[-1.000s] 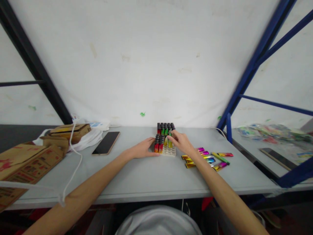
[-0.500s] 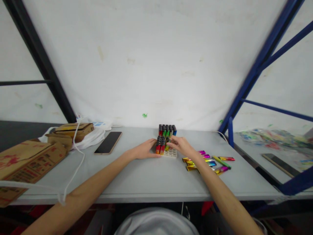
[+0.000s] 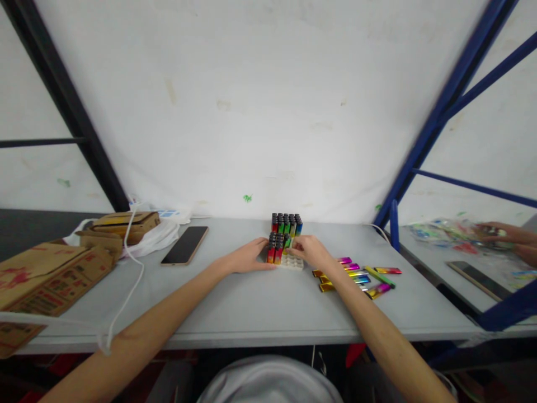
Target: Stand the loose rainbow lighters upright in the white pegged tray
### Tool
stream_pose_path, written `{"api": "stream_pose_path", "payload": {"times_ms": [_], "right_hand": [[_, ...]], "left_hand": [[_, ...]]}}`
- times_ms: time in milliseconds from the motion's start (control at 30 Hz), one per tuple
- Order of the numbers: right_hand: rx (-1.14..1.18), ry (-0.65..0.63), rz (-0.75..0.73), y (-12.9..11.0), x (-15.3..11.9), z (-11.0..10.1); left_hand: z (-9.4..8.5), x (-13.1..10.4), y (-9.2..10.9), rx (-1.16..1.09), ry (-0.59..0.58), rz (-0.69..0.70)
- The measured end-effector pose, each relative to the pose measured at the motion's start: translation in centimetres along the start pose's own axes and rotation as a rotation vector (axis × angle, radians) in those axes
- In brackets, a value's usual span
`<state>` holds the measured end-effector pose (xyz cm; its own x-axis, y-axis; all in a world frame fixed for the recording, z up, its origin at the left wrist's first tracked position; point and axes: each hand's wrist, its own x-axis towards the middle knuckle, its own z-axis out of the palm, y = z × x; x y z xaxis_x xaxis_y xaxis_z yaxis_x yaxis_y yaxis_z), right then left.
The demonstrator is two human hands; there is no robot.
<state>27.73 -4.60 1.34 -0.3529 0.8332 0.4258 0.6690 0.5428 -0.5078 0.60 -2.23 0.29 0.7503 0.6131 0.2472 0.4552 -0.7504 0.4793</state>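
Black-topped lighters stand upright in a white tray with round holes [image 3: 295, 262]. Red lighters [image 3: 274, 256] fill its near left part. Behind them is a taller-looking block of red, green and blue lighters [image 3: 287, 224]. My left hand [image 3: 250, 256] is wrapped round the tray's left side, its thumb along the front edge. At the tray's right side, my right hand [image 3: 311, 251] has its fingers closed at a yellow-green lighter [image 3: 287, 244] beside the red ones. The fingertips are partly hidden. Several loose shiny lighters [image 3: 352, 268] lie under and beside my right forearm.
To the left, a dark phone [image 3: 185, 246] lies on the grey table [image 3: 268, 313], near cardboard boxes [image 3: 54, 274] and a white cable [image 3: 136, 268]. A blue metal frame [image 3: 423, 134] stands at the right. Beyond it are another person's hands [image 3: 514, 238], plastic bags and a second phone [image 3: 478, 280].
My right hand's fingers have curled in more at the yellow-green lighter, which sits slightly farther back. My left hand stays put. Another person's hands have appeared at the far right.
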Motion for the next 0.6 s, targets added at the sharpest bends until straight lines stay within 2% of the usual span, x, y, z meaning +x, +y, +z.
{"api": "stream_pose_path", "payload": {"times_ms": [100, 200, 267, 333, 400, 500, 600], "right_hand": [[-0.028, -0.038, -0.011, 0.0, -0.3, -2.1], [-0.086, -0.046, 0.034, 0.2, -1.6, -5.8], [-0.117, -0.126, 0.056, 0.6, -3.3, -8.2], [-0.187, -0.149, 0.078, 1.4, -5.8, -9.8], [-0.264, -0.15, 0.114, 2.8, -8.7, -10.3], [-0.342, -0.161, 0.202, 5.4, -12.4, -9.5], [-0.35, -0.111, 0.221, 7.6, -13.9, -8.2]], "left_hand": [[0.0, 0.0, -0.1, 0.005, 0.001, 0.014], [0.2, 0.1, -0.2, 0.006, 0.005, 0.031], [0.2, 0.1, -0.3, 0.006, 0.0, 0.024], [0.2, 0.2, -0.3, 0.011, -0.007, 0.007], [0.3, 0.2, -0.3, 0.019, -0.007, 0.0], [0.3, 0.2, -0.2, 0.026, 0.005, 0.015], [0.3, 0.1, -0.2, 0.033, 0.014, 0.031]]}}
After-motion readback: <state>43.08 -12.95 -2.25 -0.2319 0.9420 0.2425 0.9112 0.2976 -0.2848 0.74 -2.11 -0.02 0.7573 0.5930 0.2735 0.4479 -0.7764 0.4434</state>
